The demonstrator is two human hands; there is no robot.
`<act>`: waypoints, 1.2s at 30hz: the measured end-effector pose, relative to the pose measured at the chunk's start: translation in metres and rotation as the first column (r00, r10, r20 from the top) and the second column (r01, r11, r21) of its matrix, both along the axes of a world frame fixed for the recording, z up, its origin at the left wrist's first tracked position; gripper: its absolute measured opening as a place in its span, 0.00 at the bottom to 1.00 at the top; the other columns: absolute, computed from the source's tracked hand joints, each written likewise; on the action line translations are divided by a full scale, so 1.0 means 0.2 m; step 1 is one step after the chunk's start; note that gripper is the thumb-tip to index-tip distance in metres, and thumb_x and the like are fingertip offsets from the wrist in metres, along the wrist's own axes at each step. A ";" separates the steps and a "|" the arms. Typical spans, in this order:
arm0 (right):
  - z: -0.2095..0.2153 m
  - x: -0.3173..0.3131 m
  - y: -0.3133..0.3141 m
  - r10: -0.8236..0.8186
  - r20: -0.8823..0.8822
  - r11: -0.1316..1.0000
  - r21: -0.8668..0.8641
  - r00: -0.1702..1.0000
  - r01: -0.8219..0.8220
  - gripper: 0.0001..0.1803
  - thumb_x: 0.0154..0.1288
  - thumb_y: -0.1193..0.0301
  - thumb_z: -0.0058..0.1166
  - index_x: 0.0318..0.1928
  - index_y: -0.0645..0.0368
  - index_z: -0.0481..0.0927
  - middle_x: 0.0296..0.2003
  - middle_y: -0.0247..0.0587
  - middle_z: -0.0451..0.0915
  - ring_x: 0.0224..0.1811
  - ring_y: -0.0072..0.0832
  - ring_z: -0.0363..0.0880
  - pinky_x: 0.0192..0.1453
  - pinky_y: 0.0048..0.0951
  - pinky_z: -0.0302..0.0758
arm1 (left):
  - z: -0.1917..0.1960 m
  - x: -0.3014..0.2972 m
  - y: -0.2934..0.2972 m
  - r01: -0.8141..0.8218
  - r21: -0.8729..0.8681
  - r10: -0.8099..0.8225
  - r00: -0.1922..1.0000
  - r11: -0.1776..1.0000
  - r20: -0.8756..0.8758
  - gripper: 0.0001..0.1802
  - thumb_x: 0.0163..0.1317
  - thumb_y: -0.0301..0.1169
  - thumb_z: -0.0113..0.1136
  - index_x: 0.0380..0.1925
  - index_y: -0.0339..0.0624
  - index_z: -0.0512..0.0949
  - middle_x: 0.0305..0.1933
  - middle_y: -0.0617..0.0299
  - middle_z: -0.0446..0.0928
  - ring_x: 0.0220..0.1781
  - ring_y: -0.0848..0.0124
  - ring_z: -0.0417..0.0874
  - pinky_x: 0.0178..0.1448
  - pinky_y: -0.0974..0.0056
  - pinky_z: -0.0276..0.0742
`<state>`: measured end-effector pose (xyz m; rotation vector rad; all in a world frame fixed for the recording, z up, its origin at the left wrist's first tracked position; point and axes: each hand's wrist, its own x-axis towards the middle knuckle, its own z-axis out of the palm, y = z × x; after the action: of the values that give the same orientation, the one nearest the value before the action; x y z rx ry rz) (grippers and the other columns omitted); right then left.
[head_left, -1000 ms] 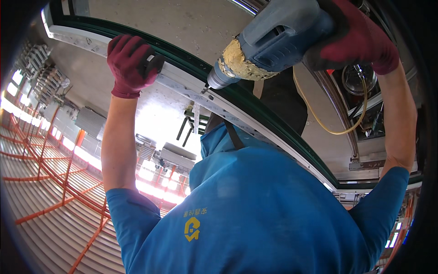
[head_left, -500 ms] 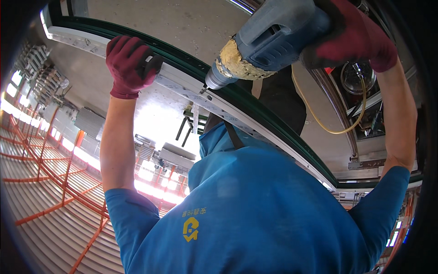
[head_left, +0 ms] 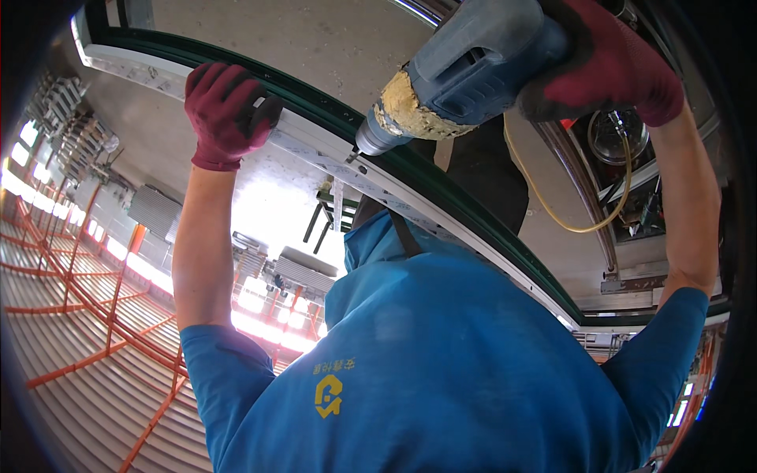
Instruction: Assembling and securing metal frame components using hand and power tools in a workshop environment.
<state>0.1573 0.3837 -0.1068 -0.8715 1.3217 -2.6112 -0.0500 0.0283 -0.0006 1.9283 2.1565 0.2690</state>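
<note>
The right hand (head_left: 607,67) grips a blue drill (head_left: 473,71) – its bit against the pale frame strip (head_left: 315,146) overhead, seemingly mid-fastening. The left hand (head_left: 229,110) clasps that strip, steadying it.

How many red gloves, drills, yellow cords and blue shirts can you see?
Red gloves: 2, one on the left hand gripping the pale metal frame bar, one on the right hand holding the drill
Blue power drill: 1
Yellow cord: 1
Blue shirt: 1
Total: 5
</note>
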 end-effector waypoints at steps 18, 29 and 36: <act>0.22 0.05 0.02 0.226 0.640 0.924 0.097 0.734 -0.369 0.35 0.54 0.71 0.82 0.62 0.65 0.82 0.52 0.43 0.89 0.53 0.25 0.86 0.60 0.32 0.81 | -0.02 0.00 0.01 0.005 -0.004 -0.005 1.000 1.000 -0.001 0.13 0.51 0.45 0.70 0.23 0.49 0.81 0.34 0.59 0.82 0.38 0.55 0.83 0.52 0.53 0.76; 0.13 0.16 0.32 0.165 0.851 0.910 0.064 0.499 -0.410 0.35 0.50 0.74 0.81 0.60 0.67 0.82 0.50 0.43 0.90 0.50 0.27 0.87 0.56 0.34 0.83 | -0.01 0.01 -0.02 -0.009 -0.082 0.008 1.000 0.997 -0.009 0.22 0.64 0.50 0.57 0.26 0.44 0.83 0.36 0.55 0.83 0.41 0.51 0.84 0.56 0.50 0.76; 0.04 0.19 0.22 -0.002 0.689 0.928 0.272 0.725 -0.256 0.32 0.49 0.74 0.81 0.57 0.66 0.83 0.46 0.44 0.90 0.41 0.27 0.88 0.45 0.32 0.85 | 0.00 0.01 -0.03 -0.006 -0.054 0.004 1.000 0.999 -0.023 0.25 0.68 0.54 0.53 0.26 0.45 0.84 0.36 0.55 0.84 0.42 0.51 0.84 0.56 0.50 0.77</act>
<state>0.1943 0.4279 -0.0986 0.0767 1.3472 -2.1239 -0.0485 0.0220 -0.0013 1.9061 2.1604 0.1882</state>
